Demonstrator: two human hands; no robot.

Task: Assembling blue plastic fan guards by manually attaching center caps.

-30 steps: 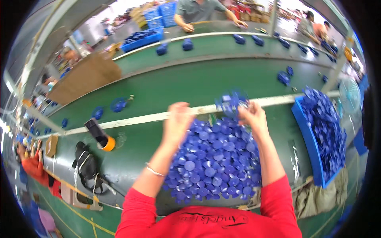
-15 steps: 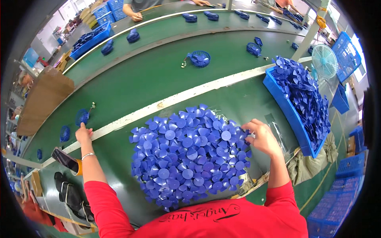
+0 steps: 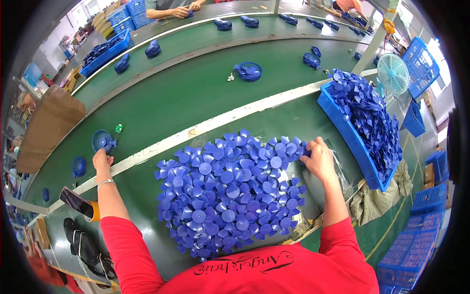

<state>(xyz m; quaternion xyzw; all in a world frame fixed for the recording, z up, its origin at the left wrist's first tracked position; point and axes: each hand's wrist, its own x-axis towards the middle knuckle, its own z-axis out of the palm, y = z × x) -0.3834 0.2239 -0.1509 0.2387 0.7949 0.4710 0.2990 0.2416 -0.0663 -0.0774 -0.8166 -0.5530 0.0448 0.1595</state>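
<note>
My left hand point(image 3: 102, 161) reaches over the white divider and pinches the near rim of a round blue fan housing point(image 3: 102, 140) on the green belt. A small green circuit board point(image 3: 118, 128) hangs by wires from that housing. My right hand point(image 3: 319, 159) is closed at the upper right edge of a wide heap of blue fan blades point(image 3: 225, 196). Its thumb and fingers hold a blue fan blade point(image 3: 305, 150), partly hidden by them. Other blades lie right against it.
A blue crate point(image 3: 347, 132) full of blades stands on the right. More fan housings point(image 3: 249, 71) lie along the belt. A phone point(image 3: 77, 202) leans by an orange roll point(image 3: 94, 211) at left. Across the line, a co-worker's hands point(image 3: 183, 11) hold a blue part.
My left hand has taken the housing's rim, and the housing has turned, showing its board. My right hand has closed on a blade; blades near it have shifted, leaving a gap in the heap.
</note>
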